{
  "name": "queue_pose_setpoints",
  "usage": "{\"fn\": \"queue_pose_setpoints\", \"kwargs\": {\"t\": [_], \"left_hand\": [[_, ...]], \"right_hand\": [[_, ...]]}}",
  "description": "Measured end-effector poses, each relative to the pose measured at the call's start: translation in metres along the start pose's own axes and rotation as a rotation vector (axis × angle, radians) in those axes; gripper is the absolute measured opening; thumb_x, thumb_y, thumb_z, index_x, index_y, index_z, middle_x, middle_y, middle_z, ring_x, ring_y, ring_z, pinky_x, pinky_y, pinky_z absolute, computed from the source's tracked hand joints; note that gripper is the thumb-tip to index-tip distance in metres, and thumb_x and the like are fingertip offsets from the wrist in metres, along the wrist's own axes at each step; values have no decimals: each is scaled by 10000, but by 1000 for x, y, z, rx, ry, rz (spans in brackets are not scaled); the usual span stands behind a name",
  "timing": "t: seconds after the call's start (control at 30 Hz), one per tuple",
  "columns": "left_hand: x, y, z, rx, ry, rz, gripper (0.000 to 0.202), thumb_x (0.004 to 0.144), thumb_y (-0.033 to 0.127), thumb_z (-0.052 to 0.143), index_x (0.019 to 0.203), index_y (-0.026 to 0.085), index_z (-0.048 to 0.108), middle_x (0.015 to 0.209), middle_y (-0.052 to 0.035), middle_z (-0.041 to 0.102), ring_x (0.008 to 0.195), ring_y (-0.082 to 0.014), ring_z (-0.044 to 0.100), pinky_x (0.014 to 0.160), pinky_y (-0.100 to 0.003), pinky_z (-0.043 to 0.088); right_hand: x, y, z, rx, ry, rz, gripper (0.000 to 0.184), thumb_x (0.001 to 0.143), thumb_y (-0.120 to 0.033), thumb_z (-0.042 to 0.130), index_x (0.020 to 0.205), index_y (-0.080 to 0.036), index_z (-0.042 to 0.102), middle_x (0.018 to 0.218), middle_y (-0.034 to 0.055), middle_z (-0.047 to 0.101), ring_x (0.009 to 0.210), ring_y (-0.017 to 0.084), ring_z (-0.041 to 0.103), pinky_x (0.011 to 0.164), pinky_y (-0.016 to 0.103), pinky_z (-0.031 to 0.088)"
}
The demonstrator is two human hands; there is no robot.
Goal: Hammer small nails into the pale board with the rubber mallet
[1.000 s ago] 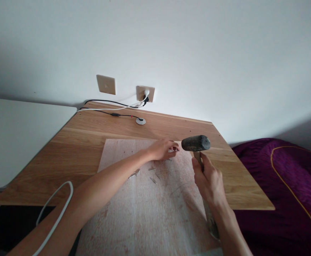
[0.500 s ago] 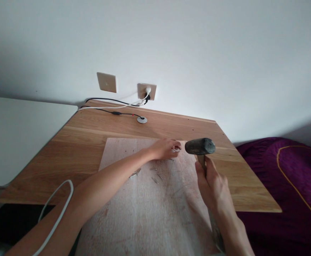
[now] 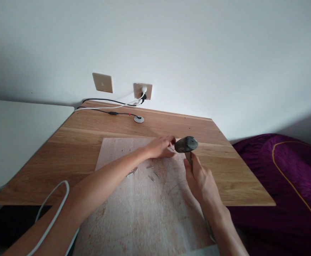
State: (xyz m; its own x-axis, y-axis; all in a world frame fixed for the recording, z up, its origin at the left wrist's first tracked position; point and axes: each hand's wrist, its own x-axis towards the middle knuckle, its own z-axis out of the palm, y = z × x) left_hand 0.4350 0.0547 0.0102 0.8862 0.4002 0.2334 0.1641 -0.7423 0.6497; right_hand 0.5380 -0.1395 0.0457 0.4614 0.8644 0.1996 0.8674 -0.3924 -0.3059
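A pale plywood board [image 3: 145,209] lies on a wooden desk [image 3: 86,131]. My left hand [image 3: 161,146] rests near the board's far edge with its fingers pinched on a small nail [image 3: 171,149]. My right hand [image 3: 199,177] is closed round the handle of a hammer [image 3: 186,145]. The dark hammer head sits just right of my left fingertips, almost touching the nail. Several loose nails [image 3: 151,174] lie on the board below my left hand.
A white cable [image 3: 52,199] loops off the desk's near left edge. Black and white cords [image 3: 110,106] run from a wall socket [image 3: 142,91] to a grommet [image 3: 138,119]. A purple cover [image 3: 283,185] lies to the right. A white surface [image 3: 16,135] stands at left.
The hammer head has moved left and down, from a gap beside my left hand to right against its fingertips. My left hand has kept its place.
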Motion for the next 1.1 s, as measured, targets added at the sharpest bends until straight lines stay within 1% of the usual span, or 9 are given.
{"fn": "queue_pose_setpoints", "kwargs": {"t": [0.07, 0.17, 0.23, 0.33, 0.4, 0.63, 0.77, 0.93, 1.1], "left_hand": [[0, -1, 1, 6, 13, 2, 365, 808, 301, 804, 1093, 191, 605, 1090, -70, 714, 978, -227, 680, 823, -304, 504], [1, -4, 4, 30, 10, 11, 349, 844, 313, 777, 1114, 192, 591, 1117, -75, 701, 988, -224, 673, 826, -307, 498], [3, -5, 4, 47, -1, 33, 276, 887, 299, 734, 1105, 192, 603, 1110, -73, 700, 990, -217, 666, 835, -305, 493], [4, -6, 4, 66, -19, 79, 128, 938, 250, 663, 1048, 187, 649, 1088, -75, 700, 994, -213, 662, 842, -298, 485], [4, -6, 3, 71, -21, 90, 102, 943, 217, 643, 1034, 186, 676, 1069, -76, 701, 978, -211, 664, 834, -295, 485], [5, -8, 4, 27, -8, 92, 123, 948, 233, 649, 1040, 194, 721, 1030, -69, 705, 888, -193, 670, 800, -295, 491], [6, -10, 5, 19, -3, 58, 131, 940, 259, 671, 1029, 200, 745, 1029, -70, 702, 890, -193, 681, 790, -286, 495], [6, -8, 4, 27, -1, 59, 146, 927, 250, 687, 1043, 186, 749, 1053, -84, 717, 911, -205, 693, 812, -299, 504], [5, -7, 5, -36, 11, 39, 237, 865, 255, 752, 1086, 180, 710, 1106, -79, 728, 946, -204, 705, 810, -291, 517]], "right_hand": [[2, 2, 2, -1, -12, -8, 462, 1067, -350, 364, 1392, -141, 618, 815, 108, 783, 651, 251, 704, 561, 291, 398], [1, 3, -1, -14, 42, 14, 470, 1066, -367, 361, 1361, -129, 638, 850, 132, 790, 649, 255, 701, 566, 297, 395], [-1, 3, -4, -14, 67, 30, 483, 1066, -385, 361, 1363, -125, 639, 874, 147, 792, 636, 257, 696, 569, 300, 390], [-2, 2, -5, 14, 60, 24, 491, 1063, -389, 365, 1373, -121, 636, 903, 158, 794, 653, 259, 697, 587, 307, 402], [-1, 1, -4, 33, 51, 12, 479, 1058, -379, 376, 1365, -127, 643, 911, 152, 793, 668, 258, 697, 595, 309, 412], [-1, 1, -3, 22, 56, 28, 451, 1061, -367, 388, 1347, -147, 658, 866, 132, 788, 628, 236, 670, 570, 292, 375], [-1, 2, -2, 18, 45, 23, 449, 1065, -366, 395, 1369, -151, 646, 878, 135, 787, 632, 240, 674, 571, 293, 373], [1, 5, 1, 14, 24, 34, 441, 1068, -364, 394, 1351, -144, 652, 904, 144, 786, 668, 257, 694, 574, 296, 386], [1, 5, 1, 14, 11, 28, 445, 1081, -370, 376, 1368, -149, 634, 945, 144, 787, 717, 265, 719, 592, 300, 399]]}}
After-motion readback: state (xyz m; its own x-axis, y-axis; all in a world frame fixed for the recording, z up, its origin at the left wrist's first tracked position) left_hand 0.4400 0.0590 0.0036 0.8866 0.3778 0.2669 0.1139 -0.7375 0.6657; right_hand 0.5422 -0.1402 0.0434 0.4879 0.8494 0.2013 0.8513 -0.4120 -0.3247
